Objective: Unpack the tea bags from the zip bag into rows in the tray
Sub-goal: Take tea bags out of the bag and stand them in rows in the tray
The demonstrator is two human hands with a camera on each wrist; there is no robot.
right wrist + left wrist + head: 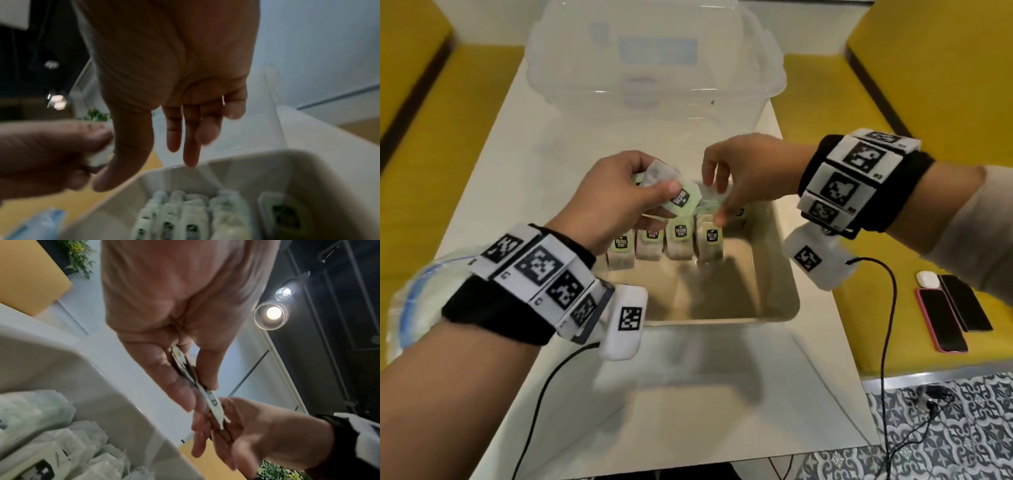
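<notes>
My left hand (pixel 661 185) pinches a small bunch of tea bags (pixel 681 202) with pale green labels above the far end of the beige tray (pixel 722 322). The left wrist view shows that bunch (pixel 213 404) edge-on between thumb and fingers. My right hand (pixel 717 198) is beside it with straight fingers (pixel 191 146), thumb spread, touching the end of the bunch. Rows of tea bags (pixel 678 240) stand in the far half of the tray; the near half is bare. The zip bag (pixel 410 301), clear with a blue strip, lies under my left forearm.
A large clear plastic box (pixel 654 68) stands behind the tray on the white table. Two phones (pixel 945 318) and a white earbud case lie on the yellow bench to the right. Cables hang from both wrist cameras.
</notes>
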